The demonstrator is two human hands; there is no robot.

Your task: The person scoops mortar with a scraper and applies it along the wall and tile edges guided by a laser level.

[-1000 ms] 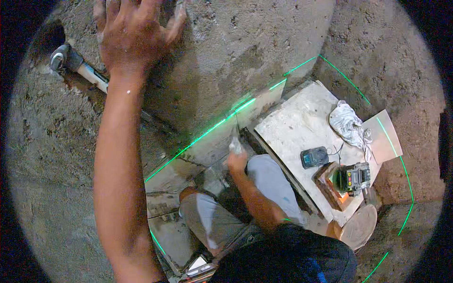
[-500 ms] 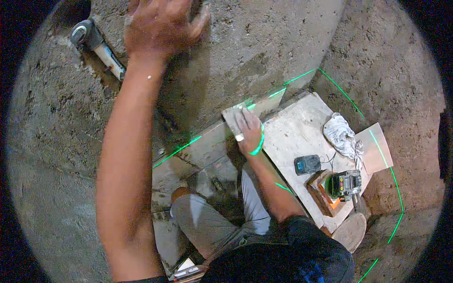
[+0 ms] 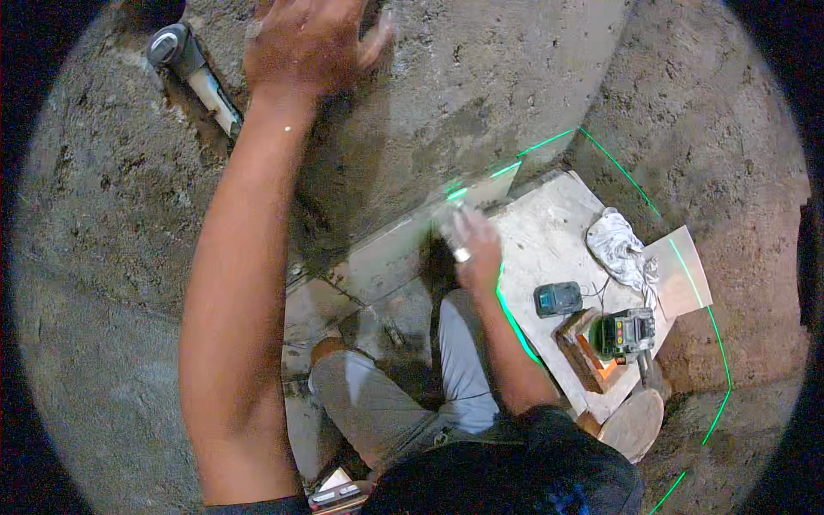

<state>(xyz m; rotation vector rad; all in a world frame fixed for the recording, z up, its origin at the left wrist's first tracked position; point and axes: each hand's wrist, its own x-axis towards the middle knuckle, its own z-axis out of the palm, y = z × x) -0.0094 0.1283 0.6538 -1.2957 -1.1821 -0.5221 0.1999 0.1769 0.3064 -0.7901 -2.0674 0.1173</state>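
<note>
My left hand (image 3: 309, 39) is stretched out at the top, fingers spread, flat against the rough grey cement wall (image 3: 481, 77). Lower down, my right hand (image 3: 474, 251) wears a ring and is blurred by motion. It hovers at the near edge of a narrow grey tile strip (image 3: 386, 253) that lies where wall and floor meet. Its fingertips touch or nearly touch the strip's right end; whether they grip anything I cannot tell. My bent knees in grey trousers (image 3: 403, 403) are just below it.
A pale slab (image 3: 549, 232) lies to the right, carrying a white rag (image 3: 616, 247), a dark battery pack (image 3: 558, 299) and a green laser level (image 3: 625, 335) on a wooden block. Green laser lines cross wall and floor. A metal pipe fitting (image 3: 184, 60) sticks out at upper left.
My left hand has slid to the right along the wall. My right hand rose from beside my knee to the tile strip's end and now shifts slightly right.
</note>
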